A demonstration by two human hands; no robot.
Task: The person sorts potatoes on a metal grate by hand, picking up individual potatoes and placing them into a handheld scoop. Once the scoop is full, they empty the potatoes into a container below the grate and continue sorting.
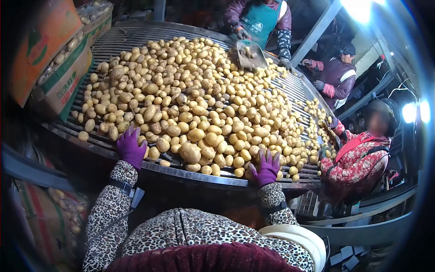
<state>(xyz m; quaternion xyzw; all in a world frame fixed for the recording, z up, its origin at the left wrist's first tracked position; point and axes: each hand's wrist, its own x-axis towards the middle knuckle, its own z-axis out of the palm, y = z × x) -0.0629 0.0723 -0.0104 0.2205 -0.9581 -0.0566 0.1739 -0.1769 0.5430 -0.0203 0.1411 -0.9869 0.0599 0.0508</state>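
A large heap of potatoes (181, 99) covers a slatted metal sorting table (136, 29) in front of me. My left hand (132, 147), in a purple glove, rests at the near edge by the potatoes on the left, fingers spread. Farther right, my right hand (266, 168), in a matching purple glove, lies against the near edge of the heap with its fingers apart. Neither hand grips a potato. One larger potato (190, 153) sits between my two hands, close to the table's front rim.
Cardboard boxes (63, 77) with potatoes stand at the left. Across the table a person in a green apron (260, 22) holds a scoop (250, 55). Two more people stand at the right, one in a red floral jacket (360, 158). A full sack (50, 222) lies lower left.
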